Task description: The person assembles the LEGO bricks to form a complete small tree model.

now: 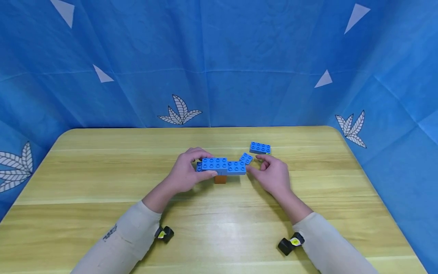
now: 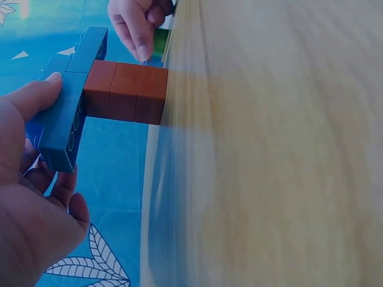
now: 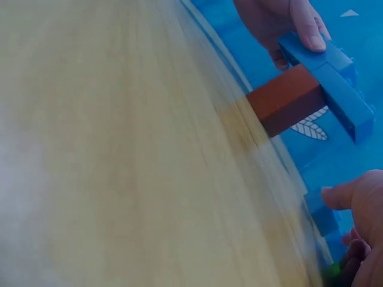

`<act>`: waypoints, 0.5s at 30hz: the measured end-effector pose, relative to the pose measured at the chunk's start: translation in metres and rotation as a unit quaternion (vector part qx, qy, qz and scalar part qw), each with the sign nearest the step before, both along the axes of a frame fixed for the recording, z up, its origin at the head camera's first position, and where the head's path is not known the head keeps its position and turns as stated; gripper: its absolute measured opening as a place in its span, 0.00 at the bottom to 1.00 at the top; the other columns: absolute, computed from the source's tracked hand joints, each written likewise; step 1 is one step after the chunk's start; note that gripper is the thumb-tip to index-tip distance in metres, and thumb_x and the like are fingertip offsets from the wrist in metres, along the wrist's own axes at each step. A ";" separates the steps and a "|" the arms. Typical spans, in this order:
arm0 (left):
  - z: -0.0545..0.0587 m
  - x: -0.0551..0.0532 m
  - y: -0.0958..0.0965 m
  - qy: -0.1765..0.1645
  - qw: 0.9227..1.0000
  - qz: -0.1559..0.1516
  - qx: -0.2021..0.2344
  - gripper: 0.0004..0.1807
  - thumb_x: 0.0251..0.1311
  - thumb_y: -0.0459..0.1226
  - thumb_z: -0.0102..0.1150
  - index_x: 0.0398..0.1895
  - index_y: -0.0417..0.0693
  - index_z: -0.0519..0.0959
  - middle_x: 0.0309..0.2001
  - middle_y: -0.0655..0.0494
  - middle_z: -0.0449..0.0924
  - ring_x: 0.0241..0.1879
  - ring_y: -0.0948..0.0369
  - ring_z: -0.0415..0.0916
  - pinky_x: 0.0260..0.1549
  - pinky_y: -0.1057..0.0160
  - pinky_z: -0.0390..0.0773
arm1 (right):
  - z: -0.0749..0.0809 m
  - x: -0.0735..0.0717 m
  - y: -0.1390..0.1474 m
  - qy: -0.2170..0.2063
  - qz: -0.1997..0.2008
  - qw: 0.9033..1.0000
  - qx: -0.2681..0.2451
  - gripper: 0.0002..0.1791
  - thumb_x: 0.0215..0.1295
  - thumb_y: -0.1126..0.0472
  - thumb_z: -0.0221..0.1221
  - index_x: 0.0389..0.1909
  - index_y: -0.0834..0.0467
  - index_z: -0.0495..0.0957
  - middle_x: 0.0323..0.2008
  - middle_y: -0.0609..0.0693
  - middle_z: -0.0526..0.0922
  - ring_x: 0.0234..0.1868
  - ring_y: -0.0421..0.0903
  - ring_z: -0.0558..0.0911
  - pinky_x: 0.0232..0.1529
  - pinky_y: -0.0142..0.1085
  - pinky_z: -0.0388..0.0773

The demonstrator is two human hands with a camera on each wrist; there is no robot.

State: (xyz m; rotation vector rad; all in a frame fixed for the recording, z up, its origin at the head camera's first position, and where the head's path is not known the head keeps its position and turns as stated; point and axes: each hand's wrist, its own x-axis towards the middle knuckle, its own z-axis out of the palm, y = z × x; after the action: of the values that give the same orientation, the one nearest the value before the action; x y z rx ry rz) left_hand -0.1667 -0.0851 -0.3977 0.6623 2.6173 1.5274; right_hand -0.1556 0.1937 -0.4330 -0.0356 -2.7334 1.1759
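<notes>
A T-shaped build has blue bricks [image 1: 215, 163] across the top of an orange-brown brick column [image 2: 125, 91], which stands on the table. My left hand [image 1: 184, 171] grips the left end of the blue bricks, thumb along the near side and fingers behind. My right hand [image 1: 273, 175] is to the right of the build, thumb and index finger spread. Just off its fingertips lies a small blue brick [image 1: 246, 158]; in the right wrist view the thumb overlaps this brick [image 3: 322, 214]. The other right fingers are curled under the palm.
A longer blue brick [image 1: 260, 147] lies behind the right hand, with a bit of green [image 2: 160, 43] showing by it. The wooden table [image 1: 219, 228] ends at a blue patterned cloth [image 1: 239, 76] at the back. Black wrist cameras [image 1: 289, 244] sit by both sleeves.
</notes>
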 end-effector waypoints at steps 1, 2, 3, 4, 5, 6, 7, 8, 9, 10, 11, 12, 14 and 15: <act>0.000 0.000 0.000 0.000 1.000 0.000 0.000 0.21 0.52 0.43 0.77 0.50 0.51 0.84 0.48 0.64 0.79 0.49 0.59 0.69 0.46 0.53 0.73 | -0.001 -0.001 0.000 0.003 -0.002 1.000 0.003 0.27 0.56 0.49 0.73 0.53 0.58 0.83 0.19 0.48 0.73 0.19 0.47 0.70 0.26 0.41 0.66; 0.000 0.000 0.000 -0.001 1.000 0.000 0.000 0.21 0.52 0.43 0.77 0.50 0.51 0.84 0.48 0.64 0.79 0.49 0.58 0.69 0.47 0.53 0.73 | -0.001 -0.002 -0.001 0.004 -0.002 1.000 0.006 0.26 0.56 0.49 0.73 0.53 0.58 0.83 0.19 0.48 0.73 0.19 0.47 0.70 0.26 0.41 0.66; 0.000 0.000 0.000 -0.001 1.000 0.000 0.000 0.21 0.52 0.43 0.77 0.50 0.52 0.84 0.48 0.64 0.79 0.49 0.59 0.69 0.47 0.53 0.73 | -0.002 -0.004 -0.002 0.005 -0.002 1.000 0.011 0.26 0.56 0.50 0.73 0.53 0.58 0.83 0.19 0.48 0.73 0.20 0.47 0.70 0.26 0.41 0.66; 0.000 0.000 0.000 -0.002 1.000 0.001 0.001 0.21 0.52 0.43 0.77 0.50 0.52 0.84 0.48 0.64 0.79 0.49 0.59 0.69 0.47 0.53 0.73 | -0.002 -0.005 -0.002 0.005 -0.002 1.000 0.017 0.26 0.56 0.50 0.73 0.53 0.58 0.83 0.19 0.48 0.74 0.20 0.47 0.70 0.26 0.41 0.66; 0.000 0.000 0.000 -0.002 1.000 0.001 0.001 0.21 0.52 0.43 0.77 0.50 0.52 0.84 0.48 0.64 0.79 0.49 0.58 0.69 0.46 0.53 0.73 | -0.002 -0.005 -0.003 0.005 -0.001 1.000 0.022 0.25 0.56 0.50 0.73 0.53 0.57 0.84 0.19 0.48 0.74 0.20 0.47 0.71 0.25 0.41 0.66; 0.000 0.000 0.000 -0.002 1.000 0.001 0.003 0.21 0.52 0.43 0.77 0.50 0.52 0.84 0.48 0.64 0.79 0.49 0.58 0.69 0.46 0.53 0.73 | -0.003 -0.006 -0.004 0.005 0.001 1.000 0.027 0.24 0.57 0.51 0.73 0.52 0.57 0.84 0.19 0.47 0.74 0.19 0.47 0.71 0.25 0.41 0.66; 0.000 0.000 -0.001 -0.001 1.000 0.001 0.004 0.21 0.52 0.43 0.77 0.50 0.52 0.84 0.48 0.64 0.79 0.49 0.58 0.69 0.46 0.53 0.73 | -0.003 -0.007 -0.005 0.005 0.002 0.999 0.033 0.24 0.57 0.51 0.72 0.52 0.57 0.84 0.19 0.47 0.74 0.19 0.47 0.71 0.25 0.41 0.65; -0.001 0.000 -0.001 -0.001 1.000 0.002 0.004 0.21 0.52 0.43 0.77 0.50 0.52 0.84 0.48 0.64 0.79 0.49 0.58 0.69 0.46 0.53 0.73 | -0.003 -0.008 -0.006 0.005 0.003 0.999 0.038 0.23 0.58 0.51 0.72 0.52 0.57 0.84 0.19 0.47 0.74 0.19 0.47 0.71 0.24 0.41 0.65; -0.001 0.000 -0.001 0.000 1.000 0.002 0.005 0.21 0.52 0.43 0.78 0.50 0.52 0.84 0.48 0.64 0.79 0.49 0.58 0.69 0.46 0.53 0.73 | -0.003 -0.009 -0.007 0.006 0.003 0.999 0.042 0.23 0.58 0.51 0.71 0.52 0.57 0.84 0.19 0.47 0.74 0.19 0.47 0.71 0.24 0.41 0.65; -0.001 0.000 -0.001 0.000 1.000 0.001 0.006 0.21 0.52 0.43 0.77 0.50 0.52 0.84 0.48 0.64 0.79 0.49 0.58 0.69 0.46 0.53 0.73 | -0.003 -0.009 -0.007 0.007 0.002 0.999 0.041 0.22 0.59 0.51 0.71 0.51 0.57 0.84 0.19 0.46 0.74 0.19 0.47 0.71 0.24 0.41 0.65; -0.001 0.000 -0.001 0.001 1.000 0.000 0.007 0.21 0.52 0.43 0.77 0.50 0.51 0.84 0.48 0.64 0.79 0.48 0.58 0.69 0.46 0.53 0.73 | -0.004 -0.009 -0.008 0.008 0.001 0.999 0.038 0.21 0.59 0.51 0.71 0.51 0.57 0.84 0.19 0.46 0.74 0.19 0.46 0.71 0.24 0.41 0.65; -0.001 0.000 -0.001 0.002 1.000 -0.001 0.008 0.21 0.52 0.43 0.77 0.50 0.51 0.84 0.48 0.64 0.79 0.48 0.58 0.69 0.46 0.52 0.73 | -0.004 -0.010 -0.008 0.012 0.001 0.999 0.032 0.20 0.59 0.52 0.71 0.50 0.57 0.85 0.19 0.47 0.74 0.18 0.46 0.70 0.24 0.41 0.65; -0.002 -0.001 -0.001 0.003 1.000 -0.002 0.009 0.21 0.52 0.43 0.77 0.50 0.51 0.84 0.47 0.64 0.79 0.48 0.58 0.69 0.46 0.53 0.73 | -0.004 -0.010 -0.008 0.020 0.004 1.000 0.015 0.19 0.60 0.53 0.71 0.49 0.58 0.85 0.18 0.47 0.73 0.17 0.46 0.69 0.23 0.40 0.65; -0.002 -0.001 -0.001 0.004 1.000 -0.003 0.009 0.21 0.53 0.43 0.77 0.50 0.51 0.84 0.48 0.64 0.79 0.48 0.58 0.69 0.46 0.53 0.73 | -0.003 -0.010 -0.008 0.025 0.007 1.000 0.000 0.19 0.60 0.53 0.71 0.49 0.58 0.85 0.18 0.47 0.73 0.17 0.46 0.68 0.23 0.40 0.65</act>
State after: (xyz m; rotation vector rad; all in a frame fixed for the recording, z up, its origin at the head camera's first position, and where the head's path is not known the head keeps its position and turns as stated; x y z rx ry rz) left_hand -0.1676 -0.0861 -0.3996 0.6769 2.6082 1.5507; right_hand -0.1656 0.1855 -0.4362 0.0127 -2.6951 1.1632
